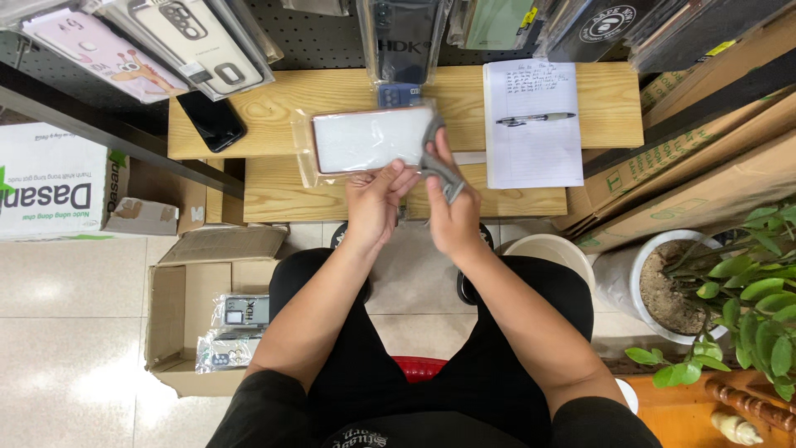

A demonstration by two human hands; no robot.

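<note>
Seated before a low wooden bench (274, 108), both hands raised over its front step. Left hand (375, 199) gripping the lower edge of a clear sleeve (369, 139), thumb and fingers closed on it; inside the sleeve, a pale phone case lying flat, long side across. Right hand (448, 207) closed on a grey cloth (438, 170), pressed to the sleeve's right end, a tail of cloth hanging below the fingers. Sleeve held just above the bench top, near its middle.

On the bench: a black phone (213, 119) at the left, a lined notebook (531, 124) at the right with a pen (535, 119) across it, a small blue item behind the sleeve. Packaged cases (191, 37) hanging on a pegboard above. On the floor to the left, an open carton (178, 315) with two packed cases (236, 328) inside. To the right, a white pot (618, 278) with a leafy plant (754, 299).
</note>
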